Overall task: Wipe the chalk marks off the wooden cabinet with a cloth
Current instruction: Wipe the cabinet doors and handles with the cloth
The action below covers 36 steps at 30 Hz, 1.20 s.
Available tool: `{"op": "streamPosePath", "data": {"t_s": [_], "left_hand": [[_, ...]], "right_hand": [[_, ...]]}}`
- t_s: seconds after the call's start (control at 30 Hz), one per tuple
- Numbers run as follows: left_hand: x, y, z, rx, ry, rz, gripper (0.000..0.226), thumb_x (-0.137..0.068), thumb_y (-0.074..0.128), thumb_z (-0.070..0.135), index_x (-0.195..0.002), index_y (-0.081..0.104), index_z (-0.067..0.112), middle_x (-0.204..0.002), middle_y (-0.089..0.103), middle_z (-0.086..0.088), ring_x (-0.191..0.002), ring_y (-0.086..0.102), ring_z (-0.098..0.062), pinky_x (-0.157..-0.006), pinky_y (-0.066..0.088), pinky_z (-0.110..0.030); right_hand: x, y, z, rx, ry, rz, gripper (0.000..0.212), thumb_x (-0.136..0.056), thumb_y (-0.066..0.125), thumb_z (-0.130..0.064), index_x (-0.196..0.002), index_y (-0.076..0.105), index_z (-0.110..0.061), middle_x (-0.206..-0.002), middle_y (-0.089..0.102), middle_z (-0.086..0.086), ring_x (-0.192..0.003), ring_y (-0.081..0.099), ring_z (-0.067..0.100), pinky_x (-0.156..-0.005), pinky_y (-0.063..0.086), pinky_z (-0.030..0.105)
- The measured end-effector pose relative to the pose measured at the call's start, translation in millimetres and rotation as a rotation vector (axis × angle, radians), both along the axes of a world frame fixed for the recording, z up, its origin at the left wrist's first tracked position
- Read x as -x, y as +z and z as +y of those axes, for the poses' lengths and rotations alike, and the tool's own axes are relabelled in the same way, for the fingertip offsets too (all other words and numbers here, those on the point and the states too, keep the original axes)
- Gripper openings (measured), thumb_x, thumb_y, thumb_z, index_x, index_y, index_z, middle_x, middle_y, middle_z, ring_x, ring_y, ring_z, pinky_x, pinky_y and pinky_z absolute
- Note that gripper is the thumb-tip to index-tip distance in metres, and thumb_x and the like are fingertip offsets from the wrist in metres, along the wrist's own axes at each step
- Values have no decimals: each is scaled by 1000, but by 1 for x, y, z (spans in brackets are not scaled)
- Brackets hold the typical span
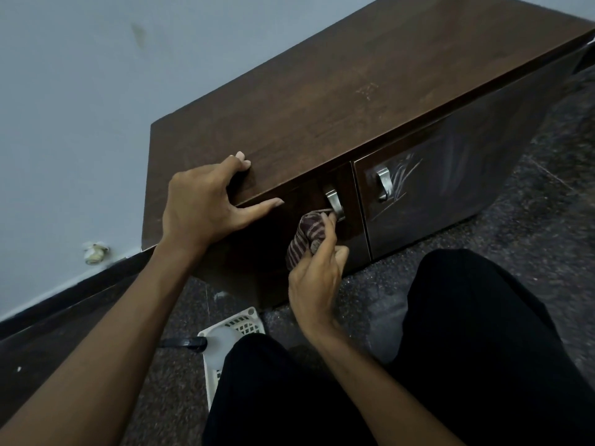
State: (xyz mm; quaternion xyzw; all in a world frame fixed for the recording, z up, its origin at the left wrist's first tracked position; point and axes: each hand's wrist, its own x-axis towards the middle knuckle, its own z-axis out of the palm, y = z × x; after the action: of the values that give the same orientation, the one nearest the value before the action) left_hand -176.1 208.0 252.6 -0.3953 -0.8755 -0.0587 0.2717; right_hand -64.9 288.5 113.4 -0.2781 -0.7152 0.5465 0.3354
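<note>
Beside the wall (80,91), the left hand (199,207) clamps the cabinet (354,91) by its top edge for steadiness, while the right hand (314,278) pinches the bunched cloth (304,239) onto the door (306,193).

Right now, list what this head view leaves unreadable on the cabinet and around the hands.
- Head view: the left door beneath the cloth and right hand is hidden, so chalk there cannot be judged.
- Head view: the cabinet is cut off at its far right end by the frame edge.
- Head view: the faint marks on top are too small to read.
- Head view: the white basket is partly hidden by a leg.
</note>
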Motion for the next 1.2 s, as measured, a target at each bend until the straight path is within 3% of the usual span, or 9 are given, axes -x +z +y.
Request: {"op": "streamPosePath", "data": {"t_s": [0.17, 0.3, 0.43, 0.53, 0.67, 0.77, 0.93, 1.13, 1.2], "left_hand": [[0, 0, 0, 9, 6, -11, 71, -77, 71, 72, -112, 72, 10, -119, 74, -3, -100, 74, -19, -81, 60, -36], [0, 0, 1, 6, 3, -15, 70, -76, 72, 70, -111, 72, 10, -119, 74, -3, -100, 74, -19, -80, 60, -36], [-1, 0, 0, 13, 11, -16, 70, -77, 71, 71, -112, 72, 11, -120, 73, -2, -99, 74, -20, -79, 61, -38], [-1, 0, 0, 6, 11, -21, 70, -77, 69, 72, -112, 72, 11, -120, 73, -2, -101, 74, -20, -80, 60, -38], [-1, 1, 1, 2, 13, -33, 70, -78, 69, 72, -112, 72, 12, -121, 73, -3, -102, 73, -20, -82, 60, -39], [-1, 0, 1, 0, 15, -36, 70, -78, 69, 74, -111, 72, 12, -121, 73, -2, -102, 73, -20, -82, 60, -39], [0, 0, 1, 2, 26, -44, 72, -78, 68, 75, -112, 72, 12, -121, 73, -3, -101, 74, -21, -82, 60, -40], [-2, 0, 2, -38, 30, -57, 71, -76, 70, 73, -110, 72, 11, -120, 73, -2, -104, 73, -20, -85, 59, -39], [-1, -2, 2, -55, 25, -63, 70, -76, 71, 72, -109, 72, 11, -120, 73, -1, -106, 71, -17, -87, 57, -35]], "right_hand": [[-2, 20, -2, 120, 22, 48, 70, -91, 52, 4, -150, 29, -26, -102, 41, -14, -91, 54, 16, -86, 53, 30], [-4, 4, 4, 1, 87, 68, 69, -95, 52, -1, -147, 21, -34, -134, 51, 18, -97, 55, 20, -86, 55, 29], [-11, -40, 2, 156, 125, -50, 56, -98, 53, -9, -148, 38, -30, -128, 53, 6, -100, 54, 6, -85, 47, 10], [-7, -69, 13, 361, -33, -144, 44, -94, 64, -13, -137, 55, -10, -126, 62, 9, -111, 61, 17, -80, 37, -5], [7, -82, 46, 429, -362, -120, 18, -94, 65, -27, -93, 60, -9, -87, 61, 5, -79, 57, 18, -79, 53, 40], [15, -77, 63, 470, -480, -37, 25, -96, 62, -33, -84, 51, -14, -80, 55, -2, -73, 54, 15, -74, 50, 37], [22, -69, 27, 378, -362, 34, 29, -91, 68, -31, -96, 56, -6, -94, 56, 4, -80, 52, -5, -72, 42, 7], [19, -96, -69, 504, -47, -98, 41, -90, 63, -49, -105, 51, -12, -109, 47, 0, -94, 54, 12, -81, 55, 32], [19, -101, -102, 537, 78, -135, 59, -86, 56, -63, -105, 49, -8, -108, 46, 3, -92, 50, 10, -80, 47, 27]]}}
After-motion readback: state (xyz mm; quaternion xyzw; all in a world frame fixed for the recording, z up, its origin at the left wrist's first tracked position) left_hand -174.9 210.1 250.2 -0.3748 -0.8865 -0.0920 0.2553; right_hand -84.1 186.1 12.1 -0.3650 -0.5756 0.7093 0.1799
